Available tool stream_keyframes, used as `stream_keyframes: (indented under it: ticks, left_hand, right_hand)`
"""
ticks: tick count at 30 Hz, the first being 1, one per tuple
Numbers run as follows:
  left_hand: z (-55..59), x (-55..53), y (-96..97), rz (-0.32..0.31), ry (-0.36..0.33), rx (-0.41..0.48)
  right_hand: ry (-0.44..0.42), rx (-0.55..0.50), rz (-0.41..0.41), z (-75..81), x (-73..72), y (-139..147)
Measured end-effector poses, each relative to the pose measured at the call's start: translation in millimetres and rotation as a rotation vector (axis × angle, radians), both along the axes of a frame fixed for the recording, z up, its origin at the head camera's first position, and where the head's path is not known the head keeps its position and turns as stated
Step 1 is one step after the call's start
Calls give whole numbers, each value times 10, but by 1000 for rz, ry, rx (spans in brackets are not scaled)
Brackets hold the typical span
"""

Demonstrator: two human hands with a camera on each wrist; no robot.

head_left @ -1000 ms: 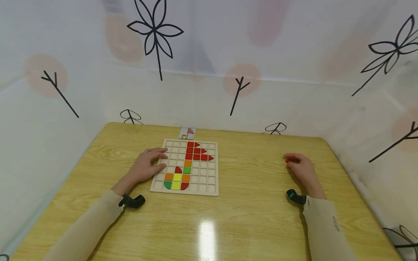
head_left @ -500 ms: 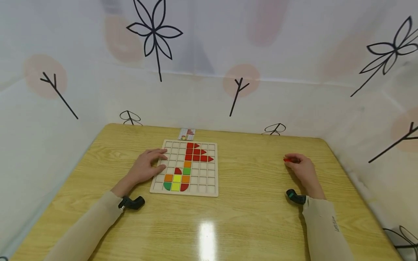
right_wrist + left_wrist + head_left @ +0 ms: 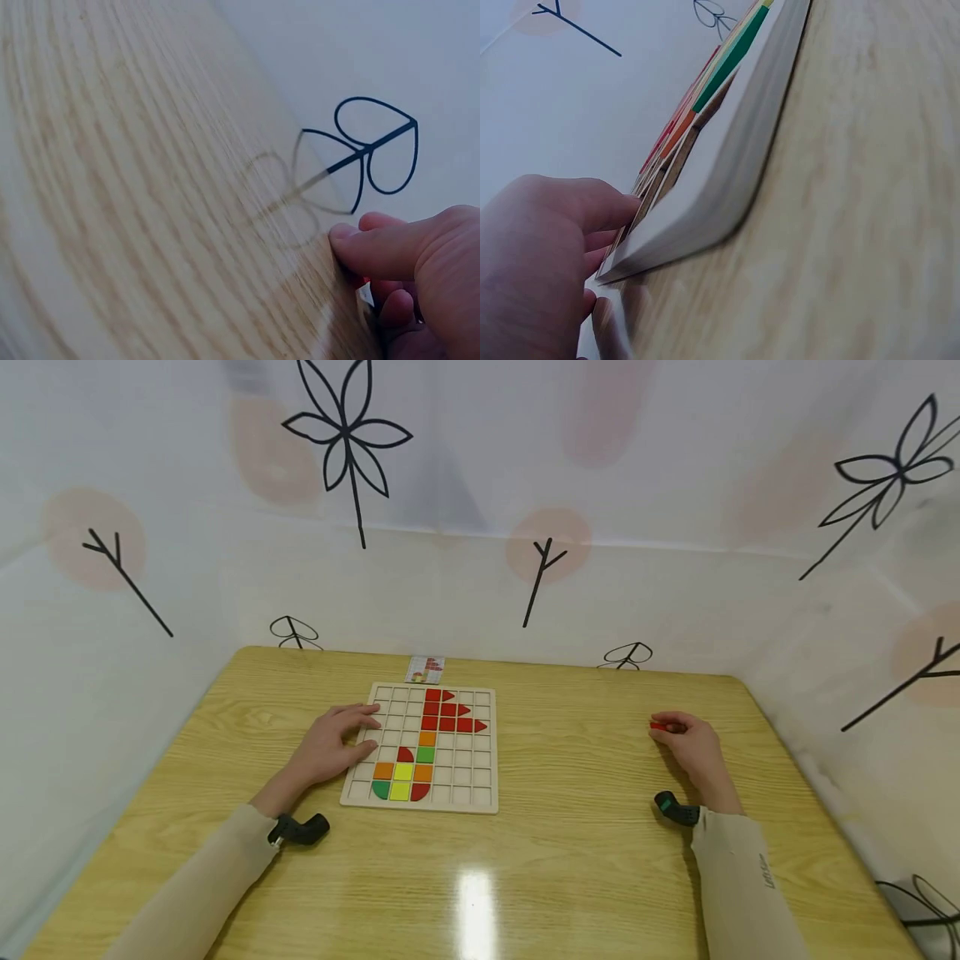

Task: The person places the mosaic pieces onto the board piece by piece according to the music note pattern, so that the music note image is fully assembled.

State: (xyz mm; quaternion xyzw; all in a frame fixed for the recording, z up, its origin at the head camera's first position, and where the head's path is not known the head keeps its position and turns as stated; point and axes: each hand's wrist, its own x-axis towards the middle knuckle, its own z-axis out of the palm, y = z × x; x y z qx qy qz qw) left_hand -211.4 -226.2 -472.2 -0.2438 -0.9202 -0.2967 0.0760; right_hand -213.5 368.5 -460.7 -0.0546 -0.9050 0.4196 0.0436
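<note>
A square wooden grid board (image 3: 420, 808) lies on the table, left of the middle in the head view. My left hand (image 3: 326, 745) rests on its left edge, fingers and thumb spread over the outer cells. In the left wrist view, that hand (image 3: 536, 247) touches the board's corner side. Red pieces (image 3: 447, 724) with pointed right ends form three rows at the board's top. Below them sit an orange square (image 3: 427, 739), a green square (image 3: 425, 755), yellow squares (image 3: 402, 772) and quarter-round pieces. Far to the right, my right hand (image 3: 693, 747) pinches a small red piece (image 3: 658, 727), mostly hidden by fingers.
A small printed card (image 3: 425, 669) with a coloured pattern lies just behind the board. White patterned cloth (image 3: 480, 585) surrounds the wooden table (image 3: 570, 843) at the back and sides. Bare tabletop stretches between the board and my right hand.
The red piece has turned slightly in my right fingertips and shows flatter. My left hand stays on the board. The head view has shifted a little.
</note>
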Motion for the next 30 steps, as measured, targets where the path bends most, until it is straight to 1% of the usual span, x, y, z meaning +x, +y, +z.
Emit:
stream_keyframes:
  ticks: [3, 11, 17, 23, 30]
  left_hand:
    - [-9, -1, -12, 2, 2, 1]
    - [6, 19, -35, -2, 10, 9]
    - [3, 17, -26, 0, 6, -1]
    - [-8, 28, -13, 5, -11, -2]
    - [2, 22, 10, 4, -3, 0]
  right_hand:
    - [8, 14, 0, 13, 0, -14]
    - [40, -9, -19, -6, -33, -73]
    - [48, 12, -14, -18, -55, -76]
    - [65, 65, -8, -34, -73, -70]
    - [68, 137, 19, -13, -75, -114]
